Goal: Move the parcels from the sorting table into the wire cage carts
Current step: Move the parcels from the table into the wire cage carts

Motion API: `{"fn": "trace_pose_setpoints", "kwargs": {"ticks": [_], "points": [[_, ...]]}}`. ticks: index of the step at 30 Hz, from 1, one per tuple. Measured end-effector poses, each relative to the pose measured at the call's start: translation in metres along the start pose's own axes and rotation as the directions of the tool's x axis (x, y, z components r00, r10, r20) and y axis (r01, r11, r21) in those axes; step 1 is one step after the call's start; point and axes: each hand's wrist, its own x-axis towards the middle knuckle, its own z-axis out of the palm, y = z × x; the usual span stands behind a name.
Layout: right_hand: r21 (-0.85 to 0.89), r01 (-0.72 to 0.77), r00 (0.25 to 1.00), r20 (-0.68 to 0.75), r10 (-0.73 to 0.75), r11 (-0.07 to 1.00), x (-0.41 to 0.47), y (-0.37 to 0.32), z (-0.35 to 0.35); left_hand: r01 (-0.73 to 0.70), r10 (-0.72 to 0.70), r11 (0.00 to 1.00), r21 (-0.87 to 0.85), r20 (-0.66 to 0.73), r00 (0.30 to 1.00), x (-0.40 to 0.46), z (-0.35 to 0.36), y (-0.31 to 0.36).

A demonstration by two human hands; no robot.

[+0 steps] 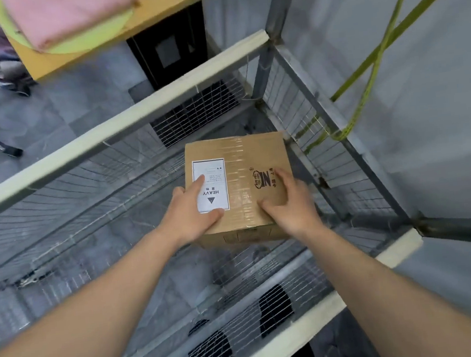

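A taped brown cardboard parcel (pixel 238 160) with a white "HEAVY" label sits low inside the wire cage cart (pixel 125 122), near its far right corner. My left hand (pixel 194 211) grips the parcel's near left corner, index finger lying on the label and thumb along the near edge. My right hand (pixel 287 202) holds the near right corner, fingers over the top and thumb pressed on the tape. Both arms reach down over the cart's near rail. Whether the parcel rests on the cart's floor is hidden.
The cart has cream-padded top rails and grey mesh walls. A yellow-green strap (pixel 368 79) hangs at the right wall. The wooden sorting table (pixel 152 12) at the top left carries a pink parcel (pixel 74 15). A black box (pixel 170 46) stands beyond the cart.
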Motion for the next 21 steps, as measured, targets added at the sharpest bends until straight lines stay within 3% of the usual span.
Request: {"fn": "trace_pose_setpoints", "kwargs": {"ticks": [11, 21], "points": [[-0.243, 0.13, 0.985, 0.145, -0.096, 0.961, 0.125, 0.047, 0.033, 0.082, -0.089, 0.99, -0.119, -0.056, 0.994, 0.087, 0.068, -0.025], [-0.227, 0.223, 0.973, -0.002, -0.229, 0.948, 0.197, 0.075, 0.056, 0.023, -0.043, 0.982, -0.188, -0.104, 0.994, 0.143, 0.107, -0.044]]}}
